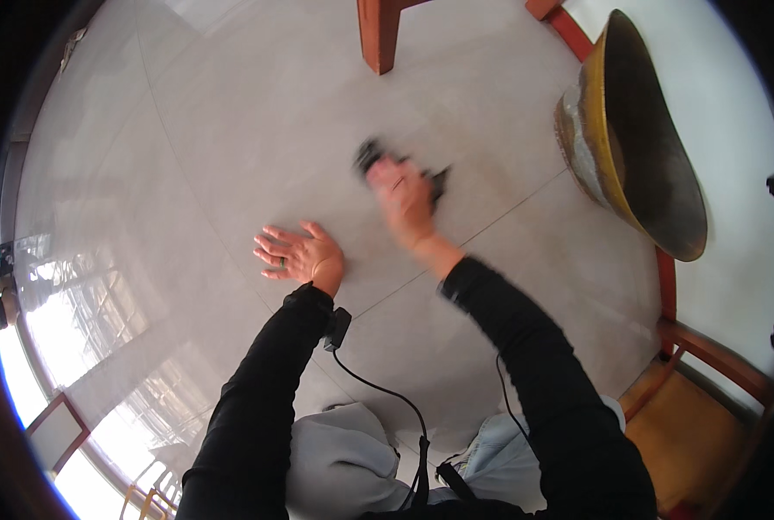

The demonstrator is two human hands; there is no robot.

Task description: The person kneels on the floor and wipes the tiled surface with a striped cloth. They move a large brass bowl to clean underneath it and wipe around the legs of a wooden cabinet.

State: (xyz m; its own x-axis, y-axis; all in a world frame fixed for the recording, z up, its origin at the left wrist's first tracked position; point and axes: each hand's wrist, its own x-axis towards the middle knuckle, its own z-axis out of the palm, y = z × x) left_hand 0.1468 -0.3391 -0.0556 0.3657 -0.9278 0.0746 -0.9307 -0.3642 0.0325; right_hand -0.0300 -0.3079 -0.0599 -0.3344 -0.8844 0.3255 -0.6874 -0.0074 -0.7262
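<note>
My left hand (302, 255) rests palm down on the glossy grey tile floor (244, 149), fingers spread, a green ring on one of them. Ahead and to its right, my right hand (401, 195) is shut on a dark cloth (440, 182) pressed against the floor. Motion blurs this hand, and the cloth sticks out on both sides of the fingers. How the cloth is folded under the palm cannot be made out.
A large metal basin (588, 130) leans on its side against the white wall (725, 162) at right. A reddish-brown wooden leg (379, 39) stands at the top. A wooden chair (686, 429) is at lower right. Black cables (387, 393) hang between my arms.
</note>
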